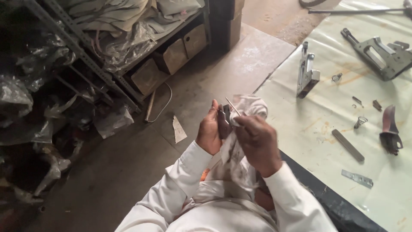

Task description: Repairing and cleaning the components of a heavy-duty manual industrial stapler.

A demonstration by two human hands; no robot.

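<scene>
A metal rack [86,60] at left holds crumpled plastic bags [25,99] and cardboard boxes [180,51] over a dusty concrete floor [128,163]. The left hand [209,131] curls its fingers around a small dark metal part [224,120], held above the lap. The right hand [257,144] pinches a stained white rag [251,107] and a thin rod [233,106] against that part. At right, a pale plastic-covered table [326,124] carries a shiny stapler body [307,75], springs [360,122] and flat metal strips [348,145].
</scene>
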